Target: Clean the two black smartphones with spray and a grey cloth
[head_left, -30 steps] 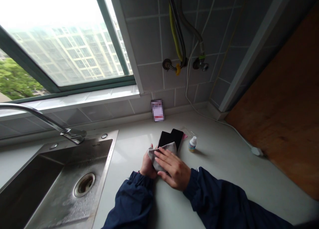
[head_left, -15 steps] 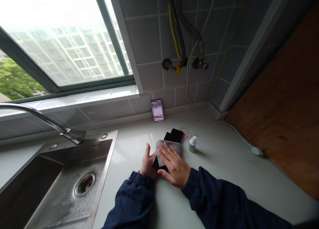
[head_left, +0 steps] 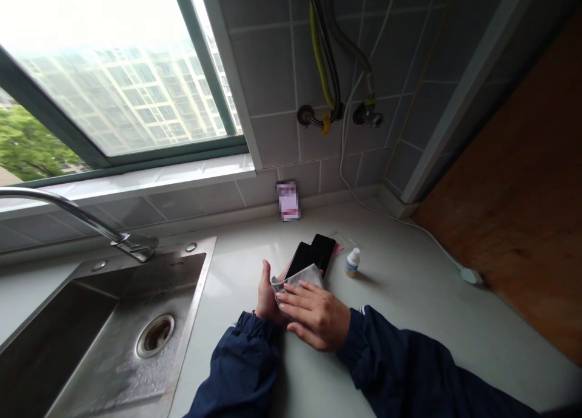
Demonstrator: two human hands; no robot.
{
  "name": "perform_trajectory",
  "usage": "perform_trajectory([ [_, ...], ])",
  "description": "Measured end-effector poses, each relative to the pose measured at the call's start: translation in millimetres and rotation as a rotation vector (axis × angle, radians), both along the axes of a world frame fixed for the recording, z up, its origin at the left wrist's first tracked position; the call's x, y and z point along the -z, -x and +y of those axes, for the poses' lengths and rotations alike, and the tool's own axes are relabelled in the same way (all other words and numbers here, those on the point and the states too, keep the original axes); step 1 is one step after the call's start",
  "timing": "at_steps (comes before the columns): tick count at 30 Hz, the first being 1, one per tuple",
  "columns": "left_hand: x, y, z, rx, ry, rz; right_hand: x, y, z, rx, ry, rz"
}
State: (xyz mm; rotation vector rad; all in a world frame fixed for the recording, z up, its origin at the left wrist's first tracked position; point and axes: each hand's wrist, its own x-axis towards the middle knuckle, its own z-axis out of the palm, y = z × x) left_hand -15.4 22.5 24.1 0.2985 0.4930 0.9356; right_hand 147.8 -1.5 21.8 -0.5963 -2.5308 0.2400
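Over at the left, a wet steel sink [head_left: 91,345], droplets scattered round its drain [head_left: 155,336]! Then the left hand [head_left: 268,296], curled on a tilted black phone [head_left: 302,260]; a grey cloth [head_left: 297,278] clamped beneath the right hand [head_left: 316,318]; a small white bottle [head_left: 351,263] just beside, on the counter [head_left: 409,321]!

Daylight from the window [head_left: 113,72] glares white at top left; the wide lens bends the edges, and the right corner falls dim.
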Motion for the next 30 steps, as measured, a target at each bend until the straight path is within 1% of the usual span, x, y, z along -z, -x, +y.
perform_trajectory([
  [4, 2.3, 1, 2, -0.029, 0.047, -0.016, -1.4, -2, 4, 0.052, 0.028, -0.045],
  [7, 7.4, 3, 3, -0.012, 0.065, -0.025, 0.3, -4, 8, 0.150, 0.036, -0.075],
  [11, 11.5, 2, 4, 0.015, -0.014, -0.087, 7.0, -6, 13, 0.306, 0.027, -0.060],
  [15, 10.3, 0, 3, 0.012, -0.037, -0.095, 9.8, -8, 17, 0.385, 0.023, -0.044],
  [17, 8.4, -1, 2, 0.003, -0.024, -0.066, 7.8, -7, 16, 0.380, 0.035, -0.050],
  [18, 7.3, -1, 2, 0.003, -0.003, -0.045, 6.1, -7, 14, 0.354, 0.043, -0.058],
  [21, 3.6, -2, 1, -0.017, 0.075, 0.011, -0.4, -4, 6, 0.182, 0.063, -0.081],
  [23, 1.5, -3, 1, -0.037, 0.086, 0.021, -4.0, -2, 1, 0.079, 0.071, -0.074],
  [24, 0.8, -4, 1, -0.048, 0.076, 0.020, -5.0, -2, 0, 0.051, 0.072, -0.062],
  [27, 0.7, -3, 1, -0.062, 0.073, 0.031, -4.5, -2, 0, 0.058, 0.061, -0.031],
  [30, 3.3, -2, 1, -0.035, 0.084, 0.056, 0.9, -4, 6, 0.167, 0.045, -0.032],
])
